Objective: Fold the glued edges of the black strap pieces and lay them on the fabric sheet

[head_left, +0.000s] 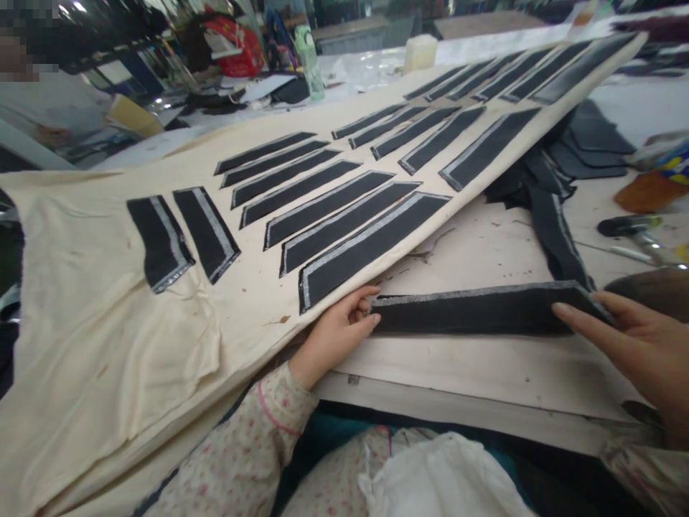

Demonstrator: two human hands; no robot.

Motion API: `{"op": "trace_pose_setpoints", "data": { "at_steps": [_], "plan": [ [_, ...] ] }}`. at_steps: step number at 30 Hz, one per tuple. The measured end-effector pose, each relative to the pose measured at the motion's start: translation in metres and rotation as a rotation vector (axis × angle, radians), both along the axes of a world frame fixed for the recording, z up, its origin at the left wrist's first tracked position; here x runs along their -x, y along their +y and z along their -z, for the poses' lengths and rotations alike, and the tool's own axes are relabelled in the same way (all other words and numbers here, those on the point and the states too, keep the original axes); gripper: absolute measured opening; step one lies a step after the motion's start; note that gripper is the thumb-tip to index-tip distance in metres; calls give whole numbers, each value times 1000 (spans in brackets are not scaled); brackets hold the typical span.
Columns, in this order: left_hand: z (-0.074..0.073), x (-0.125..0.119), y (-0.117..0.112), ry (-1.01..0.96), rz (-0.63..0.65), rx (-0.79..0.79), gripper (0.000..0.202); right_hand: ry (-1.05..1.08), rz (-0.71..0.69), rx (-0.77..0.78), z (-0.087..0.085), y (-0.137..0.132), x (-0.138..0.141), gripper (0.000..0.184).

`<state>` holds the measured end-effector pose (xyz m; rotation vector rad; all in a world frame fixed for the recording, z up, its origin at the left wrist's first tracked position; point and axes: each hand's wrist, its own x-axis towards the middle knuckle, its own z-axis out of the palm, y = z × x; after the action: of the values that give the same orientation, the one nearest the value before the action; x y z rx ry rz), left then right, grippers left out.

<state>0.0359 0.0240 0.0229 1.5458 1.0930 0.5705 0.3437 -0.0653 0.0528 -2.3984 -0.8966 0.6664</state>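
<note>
While a long, flat black strip (474, 312) with a grey-banded edge is pinched by the left hand (334, 329) and the right hand (640, 348) at opposite ends, it is held over the pale desk (457, 362) beside cream cloth (80, 345) bearing rows of grey-edged black pieces (371, 240).

Single head-worn view, looking forward and down, close above flat black grey-edged strip (474, 313) at four o'clock.
</note>
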Motion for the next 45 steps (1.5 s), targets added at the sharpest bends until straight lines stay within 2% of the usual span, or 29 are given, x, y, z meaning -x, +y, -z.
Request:
{"op": "trace_pose_setpoints", "data": {
  "at_steps": [3, 7, 12, 17, 22, 28, 38, 45],
  "plan": [
    [6, -2, 5, 4, 7, 67, 44, -75, -63, 83, 5, 0, -6, 51],
    [9, -4, 12, 37, 29, 60, 42, -170, -187, 122, 9, 0, -10, 50],
    [7, -8, 15, 109, 65, 78, 43, -248, -225, 122, 9, 4, -14, 40],
    [6, -10, 13, 173, 66, 46, 44, -286, -287, 184, 5, 10, -11, 28],
    [7, -11, 13, 221, 61, -8, 43, -309, -319, 208, 6, 12, -10, 25],
    [7, -12, 11, 220, 62, -33, 43, -350, -378, 174, 16, 9, -16, 27],
    [13, -12, 10, 268, 85, -145, 41, -386, -448, 138, 21, 4, -10, 27],
    [24, -7, 9, 362, 86, -366, 47, -459, -478, 59, 22, 3, -2, 25]
  ]
}}
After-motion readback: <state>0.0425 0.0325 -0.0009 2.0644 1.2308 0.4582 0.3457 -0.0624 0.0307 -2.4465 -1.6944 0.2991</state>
